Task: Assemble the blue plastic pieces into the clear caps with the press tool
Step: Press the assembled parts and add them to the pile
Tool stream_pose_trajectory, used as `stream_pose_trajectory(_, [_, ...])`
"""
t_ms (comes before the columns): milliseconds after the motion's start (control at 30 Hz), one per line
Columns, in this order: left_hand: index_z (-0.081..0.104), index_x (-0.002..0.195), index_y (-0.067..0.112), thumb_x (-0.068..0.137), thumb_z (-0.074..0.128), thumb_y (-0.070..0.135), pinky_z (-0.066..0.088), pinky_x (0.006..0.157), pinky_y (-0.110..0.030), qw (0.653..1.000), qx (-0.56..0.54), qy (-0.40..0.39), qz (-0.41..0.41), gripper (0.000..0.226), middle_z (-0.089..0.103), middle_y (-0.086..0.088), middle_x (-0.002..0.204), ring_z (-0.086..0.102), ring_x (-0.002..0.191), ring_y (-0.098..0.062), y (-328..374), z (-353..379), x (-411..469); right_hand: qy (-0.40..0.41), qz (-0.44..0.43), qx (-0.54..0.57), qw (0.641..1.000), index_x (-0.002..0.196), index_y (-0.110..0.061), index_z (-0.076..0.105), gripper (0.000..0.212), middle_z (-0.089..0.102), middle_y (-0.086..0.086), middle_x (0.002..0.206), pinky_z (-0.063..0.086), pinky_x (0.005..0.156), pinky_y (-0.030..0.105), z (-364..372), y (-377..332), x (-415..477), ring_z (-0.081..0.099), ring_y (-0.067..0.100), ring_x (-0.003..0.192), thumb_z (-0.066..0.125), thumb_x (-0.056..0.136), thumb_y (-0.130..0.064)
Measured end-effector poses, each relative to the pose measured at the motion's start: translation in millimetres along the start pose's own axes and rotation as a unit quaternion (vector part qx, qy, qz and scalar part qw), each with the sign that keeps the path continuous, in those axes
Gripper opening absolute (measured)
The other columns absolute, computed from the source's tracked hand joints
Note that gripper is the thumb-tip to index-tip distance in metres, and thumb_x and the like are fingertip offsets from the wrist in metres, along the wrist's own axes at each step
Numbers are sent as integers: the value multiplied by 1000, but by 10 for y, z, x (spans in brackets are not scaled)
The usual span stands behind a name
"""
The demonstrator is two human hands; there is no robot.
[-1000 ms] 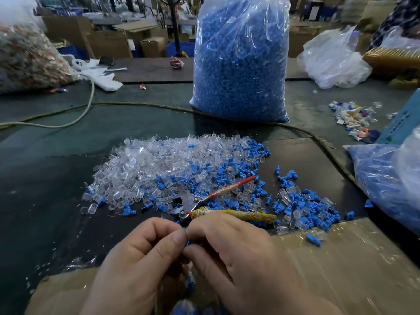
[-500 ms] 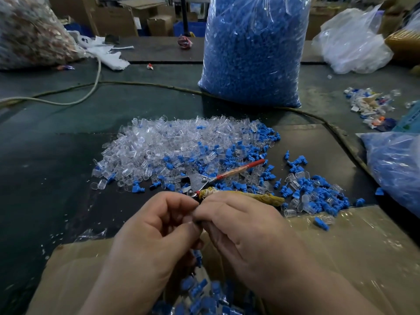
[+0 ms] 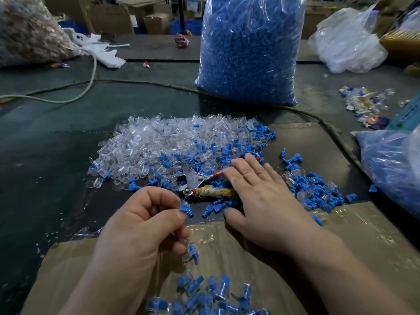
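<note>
**Right hand leaves the left and goes to the press tool**

Since half a second ago the two hands have separated: they were joined at the fingertips, and now the right hand has gone forward and lies flat over the handles of the press tool. Its fingers are straight and a little spread, the palm faces down, and the thumb points toward the left. Whether it presses on the handles I cannot tell.

The left hand stays nearer to the body, with curled fingers. Its thumb and index finger pinch one blue plastic piece, a small ribbed plug with a wider head.

The tool looks like pliers. It has bare metal jaws with a rivet, one thin red handle, and one handle wrapped in yellowish, frayed tape. It lies between the heap of clear caps, which are glossy and tube-shaped, and the loose blue pieces on the dark table mat.

At the near edge, assembled pieces, blue inside clear, lie on a brown cardboard sheet covered with shiny tape. Behind the heap stands a tall clear bag full of blue pieces.
</note>
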State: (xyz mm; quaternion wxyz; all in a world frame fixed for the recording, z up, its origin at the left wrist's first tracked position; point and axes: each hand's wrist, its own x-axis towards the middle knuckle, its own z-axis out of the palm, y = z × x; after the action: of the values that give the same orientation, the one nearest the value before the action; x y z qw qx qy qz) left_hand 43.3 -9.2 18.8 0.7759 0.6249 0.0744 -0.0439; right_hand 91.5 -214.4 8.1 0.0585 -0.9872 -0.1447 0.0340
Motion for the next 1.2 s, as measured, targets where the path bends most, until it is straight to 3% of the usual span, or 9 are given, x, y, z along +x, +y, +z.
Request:
stream_pose_trajectory(233, [70, 69, 21, 57, 70, 13, 44, 36, -26, 999, -31, 2, -37, 14, 60, -16, 57, 52, 41, -22, -9, -32, -4, 10, -37, -53, 998, 149, -36, 17, 70, 21, -6, 157, 9, 118, 48, -149, 18, 115, 15, 20, 145, 42, 86, -56])
stream_pose_trajectory(333, [70, 69, 22, 59, 69, 12, 44, 37, -26, 998, -41, 0, -41, 14, 59, -15, 57, 51, 41, -22, 0, -32, 1, -10, -86, -98, 991, 143, -33, 28, 64, 40, -5, 144, 23, 111, 47, -296, 53, 207, 35, 22, 130, 49, 84, -47])
stream_pose_trajectory(400, [70, 69, 22, 62, 70, 11, 43, 38, -26, 998, -49, 1, -36, 14, 58, -15, 57, 50, 41, -22, -3, -36, 14, -19, -115, -138, 984, 138, -30, 35, 64, 50, -3, 128, 33, 98, 43, -343, 55, 264, 41, 22, 113, 51, 78, -45])
stream_pose_trajectory(500, [70, 70, 23, 74, 68, 2, 44, 37, -25, 999, -46, 10, -25, 21, 59, -16, 58, 51, 43, -22, -30, -48, 30, -12, -121, -166, 979, 123, -26, 48, 56, 50, -2, 102, 34, 84, 39, -375, 17, 331, 38, 20, 93, 49, 71, -47])
stream_pose_trajectory(633, [71, 70, 23, 62, 71, 12, 44, 36, -26, 999, -49, 14, -11, 14, 62, -13, 60, 54, 46, -20, -24, -50, 36, 17, -100, -149, 984, 108, -23, 55, 49, 41, -3, 88, 32, 76, 35, -335, -15, 341, 34, 18, 83, 42, 69, -51])
stream_pose_trajectory(800, [71, 70, 22, 62, 69, 13, 44, 36, -25, 999, -50, 16, -13, 12, 60, -15, 58, 51, 42, -21, -8, -42, 40, 57, -54, -103, 992, 114, -25, 52, 50, 46, -2, 94, 42, 78, 36, -391, -8, 181, 42, 19, 87, 38, 72, -49])
stream_pose_trajectory(933, [69, 68, 22, 71, 67, 6, 43, 35, -25, 999, -51, 16, -3, 16, 58, -15, 57, 48, 40, -20, 6, -37, 38, 109, -42, 46, 992, 117, -34, 47, 53, 43, -13, 95, 37, 74, 28, -490, -7, -115, 40, 8, 90, 33, 69, -51])
stream_pose_trajectory(1033, [69, 69, 22, 70, 68, 7, 43, 35, -24, 999, -48, 13, 11, 15, 58, -14, 57, 49, 41, -19, -1, -27, 31, 98, -66, 99, 988, 112, -40, 49, 42, 45, -21, 94, 40, 71, 21, -474, -63, -325, 45, 1, 89, 40, 73, -53])
stream_pose_trajectory(1200, [69, 70, 21, 66, 66, 11, 43, 35, -23, 998, -43, 12, 46, 12, 62, -13, 64, 55, 47, -16, -51, -28, 48, 72, -113, 92, 987, 125, -36, 47, 55, 45, -18, 108, 44, 80, 25, -368, -111, -449, 44, 6, 102, 40, 74, -55])
